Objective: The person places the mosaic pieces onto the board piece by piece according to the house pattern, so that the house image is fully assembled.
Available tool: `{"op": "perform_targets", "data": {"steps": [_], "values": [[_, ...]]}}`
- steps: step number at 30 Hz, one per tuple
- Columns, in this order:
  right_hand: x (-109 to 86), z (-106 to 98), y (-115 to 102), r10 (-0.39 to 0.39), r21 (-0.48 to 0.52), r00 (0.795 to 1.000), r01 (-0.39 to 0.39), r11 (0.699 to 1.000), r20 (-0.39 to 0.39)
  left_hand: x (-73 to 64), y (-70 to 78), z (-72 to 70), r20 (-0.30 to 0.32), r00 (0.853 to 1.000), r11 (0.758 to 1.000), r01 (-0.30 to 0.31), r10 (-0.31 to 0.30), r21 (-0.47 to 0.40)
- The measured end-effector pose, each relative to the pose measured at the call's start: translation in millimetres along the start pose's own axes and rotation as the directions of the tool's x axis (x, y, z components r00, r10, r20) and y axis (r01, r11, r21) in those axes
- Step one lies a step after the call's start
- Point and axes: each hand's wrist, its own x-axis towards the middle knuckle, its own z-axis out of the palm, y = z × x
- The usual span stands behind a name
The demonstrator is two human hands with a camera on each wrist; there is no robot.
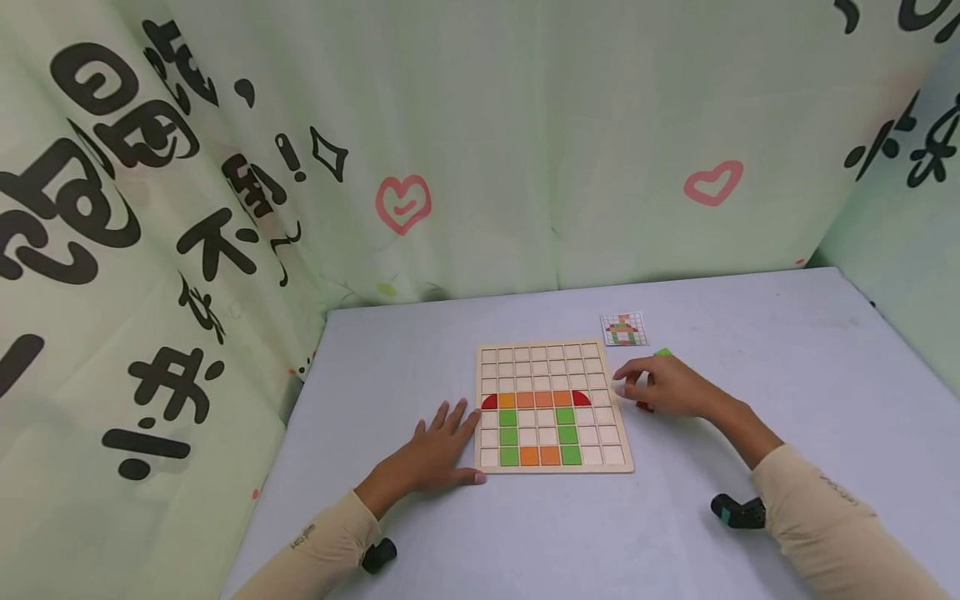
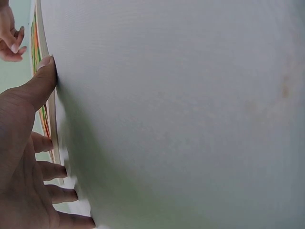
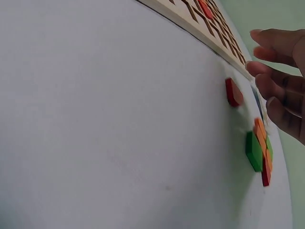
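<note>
A wooden grid board (image 1: 618,425) lies flat on the table, with square recesses. In it, green squares (image 1: 508,436) form two columns, two orange squares (image 1: 529,456) sit between their feet, and an orange row above ends in a red rounded piece (image 1: 581,398) on each side. My left hand (image 1: 435,454) rests at the board's left edge, fingers spread and thumb by the near corner. To the right of the board hovers my right hand (image 1: 671,387), fingers loosely bent and nothing visible between them. Below it lies a loose red piece (image 3: 233,92).
Behind the board's right corner lies a small pattern card (image 1: 624,329) with a coloured figure on a grid. Loose green (image 3: 254,151), orange and red pieces are clustered beyond the single red one, partly behind my right hand in the head view. A printed curtain (image 1: 555,167) hangs behind the table.
</note>
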Motion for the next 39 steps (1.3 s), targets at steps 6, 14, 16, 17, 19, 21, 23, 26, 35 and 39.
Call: {"op": "perform_targets", "data": {"steps": [6,14,16,17,19,21,23,26,35,39], "values": [[-14.4,-25.6,19.9,0.07,-0.029,0.997,-0.071,0.997,-0.034,0.5,-0.1,-0.2,0.0,1.0,1.0,0.0,0.0,0.008],[-25.5,-47.3,41.5,0.128,-0.05,0.99,-0.131,0.99,-0.066,2.2,-2.6,2.3,0.003,1.0,1.0,0.005,-0.005,0.017],[-26.9,-48.9,47.3,0.14,-0.059,0.988,-0.144,0.988,-0.07,2.7,-3.1,2.8,0.002,1.0,1.0,0.004,-0.004,0.017],[-27.5,-49.2,50.2,0.146,-0.064,0.987,-0.15,0.987,-0.074,2.8,-3.2,2.8,0.002,1.0,1.0,0.003,-0.003,0.017],[-28.6,-49.3,56.1,0.144,-0.083,0.986,-0.15,0.985,-0.081,2.9,-3.0,2.4,0.002,1.0,1.0,0.003,-0.003,0.016],[-29.8,-48.7,60.8,0.144,-0.098,0.986,-0.153,0.983,-0.087,2.7,-2.5,1.8,0.001,1.0,1.0,0.002,-0.002,0.013],[-30.5,-47.9,64.5,0.146,-0.105,0.985,-0.155,0.982,-0.087,2.5,-2.0,1.4,0.001,1.0,1.0,0.003,-0.003,0.012],[-30.6,-46.0,67.8,0.147,-0.109,0.986,-0.156,0.982,-0.084,1.6,-1.1,0.6,0.003,1.0,1.0,0.005,-0.005,0.009],[-29.1,-42.9,67.4,0.151,-0.113,0.984,-0.162,0.98,-0.099,1.1,-1.7,1.0,-0.002,1.0,1.0,0.01,-0.01,0.008],[-29.7,-41.4,65.6,0.153,-0.126,0.982,-0.166,0.978,-0.11,0.8,-1.5,0.5,-0.002,1.0,1.0,0.012,-0.012,0.006]]}}
